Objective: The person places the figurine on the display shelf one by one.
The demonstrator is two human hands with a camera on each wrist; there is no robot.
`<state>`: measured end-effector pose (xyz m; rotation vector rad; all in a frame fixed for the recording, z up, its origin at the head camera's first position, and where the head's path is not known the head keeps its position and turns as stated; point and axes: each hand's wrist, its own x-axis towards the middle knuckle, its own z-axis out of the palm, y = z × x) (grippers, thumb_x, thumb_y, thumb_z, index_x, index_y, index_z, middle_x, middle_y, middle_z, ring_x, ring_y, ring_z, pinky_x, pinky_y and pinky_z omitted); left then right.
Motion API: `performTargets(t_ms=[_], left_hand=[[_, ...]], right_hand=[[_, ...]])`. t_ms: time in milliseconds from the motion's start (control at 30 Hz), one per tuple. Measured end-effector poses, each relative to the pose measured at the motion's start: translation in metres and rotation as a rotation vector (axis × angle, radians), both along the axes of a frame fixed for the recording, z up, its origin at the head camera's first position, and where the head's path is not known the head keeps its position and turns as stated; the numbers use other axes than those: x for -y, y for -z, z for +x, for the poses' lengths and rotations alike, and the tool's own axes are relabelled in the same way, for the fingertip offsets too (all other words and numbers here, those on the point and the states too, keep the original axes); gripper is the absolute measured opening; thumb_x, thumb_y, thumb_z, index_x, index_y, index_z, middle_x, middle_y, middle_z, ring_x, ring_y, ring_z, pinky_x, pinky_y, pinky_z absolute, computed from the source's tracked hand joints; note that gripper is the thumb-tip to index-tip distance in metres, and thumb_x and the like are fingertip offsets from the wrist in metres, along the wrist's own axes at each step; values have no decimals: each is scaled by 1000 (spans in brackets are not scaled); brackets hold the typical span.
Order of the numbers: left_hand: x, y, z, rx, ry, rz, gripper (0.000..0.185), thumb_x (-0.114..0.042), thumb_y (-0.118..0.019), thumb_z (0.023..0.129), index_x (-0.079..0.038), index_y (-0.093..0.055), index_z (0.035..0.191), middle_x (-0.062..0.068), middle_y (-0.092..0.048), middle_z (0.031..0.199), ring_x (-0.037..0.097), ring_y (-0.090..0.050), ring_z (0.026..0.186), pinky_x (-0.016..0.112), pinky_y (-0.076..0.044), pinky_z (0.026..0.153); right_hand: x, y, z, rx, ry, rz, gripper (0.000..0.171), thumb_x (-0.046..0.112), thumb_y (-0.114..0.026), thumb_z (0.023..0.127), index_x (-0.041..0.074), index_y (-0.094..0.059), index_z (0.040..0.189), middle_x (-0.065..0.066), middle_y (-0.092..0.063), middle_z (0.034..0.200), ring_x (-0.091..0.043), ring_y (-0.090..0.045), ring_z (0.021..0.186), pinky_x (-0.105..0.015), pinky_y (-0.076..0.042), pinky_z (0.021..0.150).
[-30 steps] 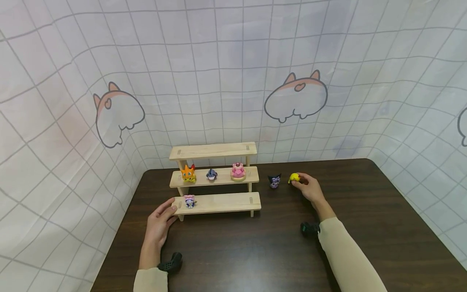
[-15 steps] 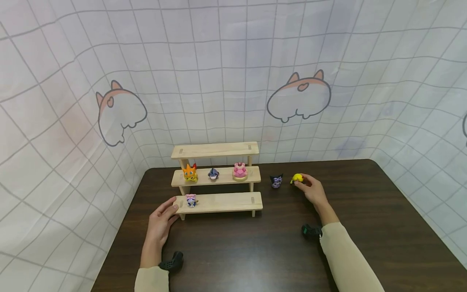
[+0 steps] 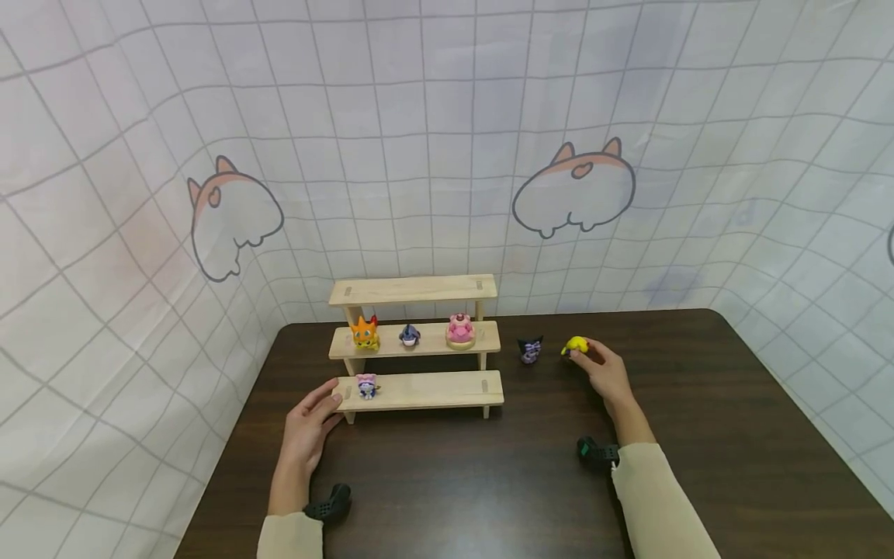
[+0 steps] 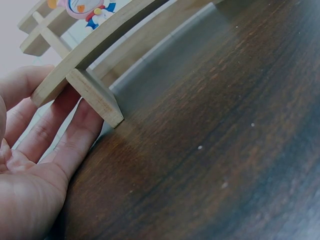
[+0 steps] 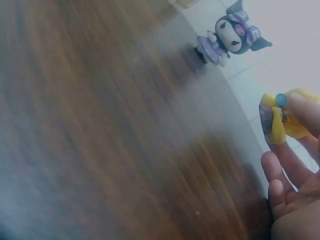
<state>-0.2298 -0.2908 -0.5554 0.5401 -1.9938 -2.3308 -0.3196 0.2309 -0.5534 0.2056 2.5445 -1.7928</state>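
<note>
A screened-off nook — gridded cloth (image 3: 419,178) hangs on three sides of a dark table (image 3: 454,481).

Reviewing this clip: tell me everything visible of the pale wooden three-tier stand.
The pale wooden three-tier stand looks unpainted: three flat boards step up toward the back on wooden legs. It stands upright on the dark brown table. The left hand grips the left end of the lowest board. Near that end sits a pink-hooded figurine; the middle board carries an orange-and-yellow figurine, a blue figurine and a pink figurine. Joints show in the top board and the lowest.
</note>
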Motion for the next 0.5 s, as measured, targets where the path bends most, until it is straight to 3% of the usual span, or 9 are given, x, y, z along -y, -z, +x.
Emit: performTargets(t_ms=[333,500], left_hand=[[0,1,0,-8,2,8,51,-20,-71,98,-10,-56,146,-14,-68,121,2,-67,111,23,-56,93],[1,1,-1,-9,1,16,53,-20,-71,98,-9,-55,146,-16,-70,117,2,-67,110,23,-57,92]], right_hand=[[7,0,20,6,40,-38,68,48,-61,101,7,-45,153,-19,-47,151,-32,-44,134,-44,-38,112],[12,1,33,5,39,-48,68,50,-62,99,9,-48,151,-17,-50,149,-27,-47,132,-28,-43,102]])
